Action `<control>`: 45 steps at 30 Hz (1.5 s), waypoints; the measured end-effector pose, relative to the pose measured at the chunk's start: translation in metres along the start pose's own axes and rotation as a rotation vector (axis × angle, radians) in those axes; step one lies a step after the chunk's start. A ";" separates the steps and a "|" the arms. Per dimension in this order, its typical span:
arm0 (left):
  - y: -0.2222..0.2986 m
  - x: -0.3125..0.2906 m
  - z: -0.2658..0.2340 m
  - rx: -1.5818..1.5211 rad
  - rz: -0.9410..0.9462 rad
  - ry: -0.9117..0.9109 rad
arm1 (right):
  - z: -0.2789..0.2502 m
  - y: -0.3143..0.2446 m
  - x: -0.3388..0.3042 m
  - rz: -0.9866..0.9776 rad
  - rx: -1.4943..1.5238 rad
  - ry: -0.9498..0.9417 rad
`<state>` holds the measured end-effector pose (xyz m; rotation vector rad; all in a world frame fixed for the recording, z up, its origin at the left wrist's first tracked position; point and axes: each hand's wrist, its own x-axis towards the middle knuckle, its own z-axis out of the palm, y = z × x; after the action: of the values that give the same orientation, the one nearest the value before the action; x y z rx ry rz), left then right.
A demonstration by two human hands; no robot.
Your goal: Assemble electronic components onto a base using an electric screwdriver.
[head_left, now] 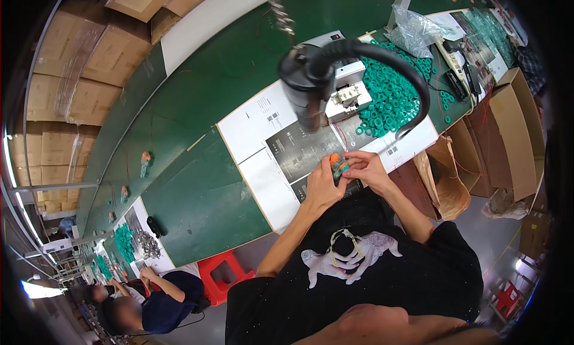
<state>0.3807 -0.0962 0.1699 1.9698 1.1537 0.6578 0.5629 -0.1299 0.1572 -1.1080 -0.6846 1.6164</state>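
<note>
My left hand (323, 186) and my right hand (369, 171) meet close in front of my chest, above the near edge of the papers. Between their fingertips is a small part (336, 161) with an orange end, a green band and a darker body. The left fingers close round its left side, while the right thumb and fingers pinch it from the right. A thin red wire (345, 143) shows just above it. Just beyond the hands lies a dark printed sheet (293, 153) on white paper. My fingers cover much of the part.
A blurred black cylinder (308, 85) with a curved hose hangs over the green table (209, 195). Behind it stands a small metal fixture (350, 97) beside heaped green rings (388, 88). Open cartons (502, 136) stand right; co-workers (161, 297) sit left by a red stool (221, 276).
</note>
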 end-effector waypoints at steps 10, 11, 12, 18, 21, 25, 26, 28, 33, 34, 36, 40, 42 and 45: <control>-0.013 0.012 -0.004 0.106 -0.042 0.018 | 0.008 -0.003 0.017 0.122 -0.056 0.034; -0.016 0.012 -0.010 0.056 -0.011 0.022 | 0.010 -0.003 0.020 0.097 -0.069 0.019; -0.018 0.013 -0.016 0.006 0.018 0.027 | 0.012 -0.004 0.020 0.096 -0.070 0.015; -0.004 0.001 -0.039 -0.567 -0.484 -0.207 | -0.005 -0.013 0.039 -0.620 -0.997 0.432; -0.010 -0.003 -0.050 -1.119 -0.560 -0.238 | -0.007 -0.008 0.054 -0.699 -1.268 0.470; -0.005 0.000 -0.052 -1.213 -0.519 -0.123 | -0.018 0.005 0.063 -0.744 -1.460 0.398; -0.007 0.000 -0.051 -1.212 -0.521 -0.118 | -0.018 0.006 0.066 -0.748 -1.486 0.352; -0.011 0.001 -0.050 -1.223 -0.525 -0.071 | -0.008 0.007 0.064 -0.673 -1.247 0.288; 0.000 0.007 -0.051 -1.177 -0.493 0.007 | 0.029 0.000 0.045 -0.411 -0.439 0.051; -0.002 0.007 -0.050 -1.177 -0.495 0.005 | 0.034 -0.002 0.041 -0.359 -0.270 -0.011; -0.015 0.004 -0.049 -1.326 -0.506 -0.067 | 0.038 -0.009 0.035 -0.311 -0.190 -0.038; -0.030 0.001 -0.039 -1.487 -0.586 -0.220 | 0.041 -0.008 0.031 -0.229 -0.029 -0.116; -0.030 0.001 -0.037 -1.530 -0.625 -0.282 | 0.042 -0.004 0.032 -0.252 -0.026 -0.158; -0.027 0.001 -0.036 -1.465 -0.634 -0.366 | 0.035 -0.003 0.035 -0.226 -0.055 -0.145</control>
<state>0.3413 -0.0749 0.1691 0.4044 0.6128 0.4932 0.5304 -0.0932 0.1628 -0.9222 -0.9203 1.4999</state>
